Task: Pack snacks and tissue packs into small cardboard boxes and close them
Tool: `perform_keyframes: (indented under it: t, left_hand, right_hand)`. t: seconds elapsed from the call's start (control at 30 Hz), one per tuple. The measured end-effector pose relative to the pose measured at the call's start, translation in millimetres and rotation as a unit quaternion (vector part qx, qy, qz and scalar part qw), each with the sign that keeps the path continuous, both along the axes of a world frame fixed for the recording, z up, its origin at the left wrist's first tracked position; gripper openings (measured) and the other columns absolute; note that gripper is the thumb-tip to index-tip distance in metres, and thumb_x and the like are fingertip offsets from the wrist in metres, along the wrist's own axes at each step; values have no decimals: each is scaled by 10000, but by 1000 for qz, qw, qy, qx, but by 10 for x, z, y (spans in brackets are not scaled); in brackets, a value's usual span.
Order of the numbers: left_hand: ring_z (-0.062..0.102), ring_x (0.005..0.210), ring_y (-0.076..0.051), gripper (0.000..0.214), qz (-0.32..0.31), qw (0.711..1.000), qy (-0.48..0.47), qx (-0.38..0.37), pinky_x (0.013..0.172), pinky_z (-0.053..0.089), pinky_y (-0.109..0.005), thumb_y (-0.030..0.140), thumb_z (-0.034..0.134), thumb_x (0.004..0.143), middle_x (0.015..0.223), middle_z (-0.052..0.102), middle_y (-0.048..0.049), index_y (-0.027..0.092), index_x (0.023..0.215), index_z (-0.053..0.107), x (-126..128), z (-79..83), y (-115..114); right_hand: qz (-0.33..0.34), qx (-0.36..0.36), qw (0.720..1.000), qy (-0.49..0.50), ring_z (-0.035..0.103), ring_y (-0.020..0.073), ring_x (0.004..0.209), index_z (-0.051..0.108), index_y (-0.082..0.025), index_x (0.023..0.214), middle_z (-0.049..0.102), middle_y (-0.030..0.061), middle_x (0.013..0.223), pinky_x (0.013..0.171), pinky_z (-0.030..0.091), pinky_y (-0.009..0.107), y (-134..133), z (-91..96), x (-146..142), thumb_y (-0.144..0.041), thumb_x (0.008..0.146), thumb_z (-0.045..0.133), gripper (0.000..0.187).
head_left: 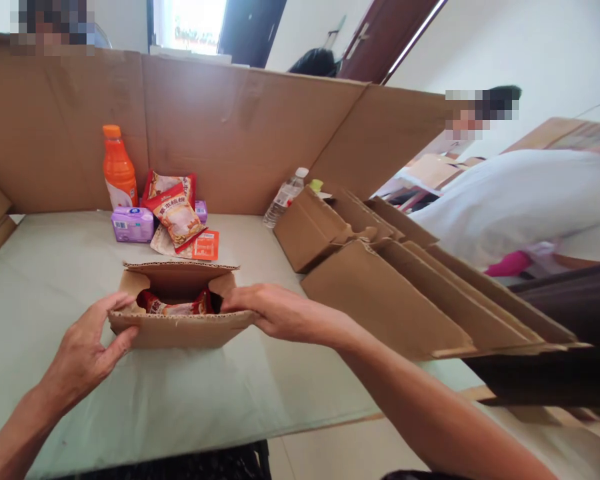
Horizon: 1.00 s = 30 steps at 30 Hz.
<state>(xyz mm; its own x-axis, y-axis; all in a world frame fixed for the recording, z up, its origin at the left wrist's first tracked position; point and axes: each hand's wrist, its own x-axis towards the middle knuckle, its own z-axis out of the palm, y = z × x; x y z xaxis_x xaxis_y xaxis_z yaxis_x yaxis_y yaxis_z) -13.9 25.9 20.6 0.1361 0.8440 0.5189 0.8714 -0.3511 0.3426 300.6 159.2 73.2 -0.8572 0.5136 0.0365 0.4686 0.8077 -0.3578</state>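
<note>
An open cardboard box (180, 335) rests on the pale green table top in front of me. Inside lies a red and cream snack packet (173, 307), partly hidden by the front wall. My left hand (83, 350) grips the box's left front corner, thumb low on the front and fingers over the rim. At the right end, my right hand (285, 313) is closed on the box's edge, its fingertips reaching inside and partly hidden. Behind the box, two more snack packets (179, 217) lean together above a flat packet with an orange label (206, 245).
A purple tissue pack (133, 225) and an orange drink bottle (119, 167) stand at the back left. A clear water bottle (286, 199) is beside several flattened or nested cardboard boxes (380, 297) on the right. Cardboard walls (240, 133) bound the table; other people are beyond.
</note>
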Motion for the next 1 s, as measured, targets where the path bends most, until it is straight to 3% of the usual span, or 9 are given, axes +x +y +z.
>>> perform_keyframes:
  t: [0.13, 0.2, 0.27, 0.33, 0.47, 0.63, 0.83, 0.93, 1.0]
  left_hand:
    - [697, 1110, -257, 669, 48, 999, -12, 4, 938, 606, -419, 357, 574, 983, 1291, 660, -135, 214, 1555, 256, 49, -28, 22]
    - [653, 1186, -274, 693, 52, 998, -10, 41, 981, 587, -456, 319, 599, 967, 1408, 553, -166, 240, 1563, 256, 68, -45, 34]
    - [541, 1340, -325, 684, 44, 997, 3, 62, 1055, 534, -529, 281, 610, 949, 1549, 386, -190, 268, 1555, 293, 52, -61, 56]
    - [392, 1462, -374, 620, 18, 999, 17, 37, 1110, 468, -600, 268, 590, 947, 1645, 232, -168, 294, 1527, 370, -8, -86, 103]
    - [345, 1492, -389, 454, -71, 995, -12, -70, 1159, 416, -594, 292, 524, 961, 1701, 146, -89, 307, 1412, 571, -190, -183, 290]
    - [312, 1517, -364, 434, -134, 980, -85, -121, 1181, 382, -576, 312, 450, 988, 1700, 156, -74, 297, 1394, 602, -255, -243, 407]
    - [265, 1516, -387, 653, -145, 985, -19, -90, 1147, 389, -636, 288, 772, 805, 1651, 195, -161, 301, 1418, 548, -114, -195, -36]
    - [358, 1455, -357, 622, -101, 994, -32, -28, 1118, 439, -596, 226, 786, 762, 1581, 292, -183, 259, 1350, 585, -73, -224, -270]
    - [403, 1417, -343, 592, -51, 998, -39, -1, 1093, 470, -569, 199, 769, 756, 1551, 326, -186, 239, 1320, 594, -143, -246, -422]
  right_hand:
    - [-94, 60, 981, 159, 636, 247, 1230, 648, -218, 1321, 684, 111, 1337, 1053, 487, 423, 78, 105, 3, -291, 1023, 464, 358]
    - [-60, 65, 984, 156, 569, 280, 1320, 572, -214, 1415, 626, 132, 1423, 1108, 436, 495, 68, 37, 1, -404, 1029, 481, 440]
    - [-2, 50, 992, 117, 567, 300, 1319, 570, -194, 1419, 631, 151, 1413, 1095, 440, 537, 7, -138, 0, -436, 1031, 472, 467]
    - [8, 55, 993, 107, 579, 304, 1305, 562, -181, 1435, 647, 166, 1387, 1081, 450, 557, -89, -375, 13, -399, 1039, 452, 466]
    - [-92, 83, 976, 177, 468, 309, 1427, 587, -248, 1445, 535, 143, 1519, 1134, 414, 573, -252, -781, 73, -367, 1043, 434, 447]
    - [-184, -52, 951, 244, 358, 324, 1509, 740, -266, 1270, 259, 94, 1691, 1158, 430, 527, -234, -933, 65, -483, 1039, 434, 440]
    - [-152, -135, 941, 272, 379, 314, 1500, 751, -311, 1240, 315, 49, 1674, 1186, 401, 524, -160, -1068, 106, -516, 1020, 466, 414]
    - [-141, -156, 938, 275, 397, 332, 1486, 769, -333, 1195, 331, 22, 1667, 1192, 380, 557, -54, -1150, -29, -520, 1017, 465, 398]
    - [-113, -182, 938, 272, 393, 345, 1484, 772, -333, 1187, 309, 14, 1676, 1191, 373, 574, 34, -1165, -285, -541, 1011, 465, 411]
